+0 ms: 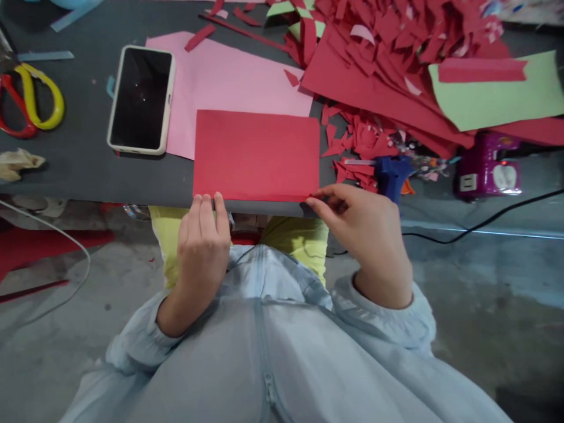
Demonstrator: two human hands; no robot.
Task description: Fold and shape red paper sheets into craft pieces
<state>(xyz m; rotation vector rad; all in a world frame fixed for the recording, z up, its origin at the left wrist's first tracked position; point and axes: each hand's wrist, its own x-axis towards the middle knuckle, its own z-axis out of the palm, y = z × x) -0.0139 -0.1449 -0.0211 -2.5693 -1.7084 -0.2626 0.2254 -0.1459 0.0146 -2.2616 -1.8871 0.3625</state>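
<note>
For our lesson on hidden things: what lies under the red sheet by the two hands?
The pink paper runs under the red sheet, on the dark table. How far it runs, and anything else beneath, is covered.

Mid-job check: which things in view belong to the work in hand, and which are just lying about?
In hand:
red sheet
left hand at its near edge
right hand pinching its near right corner

Seemingly lying about:
phone
scissors
pink sheet
green paper
red scraps
purple device

1 head-worn view, near table (88, 170), facing forward and down
</note>
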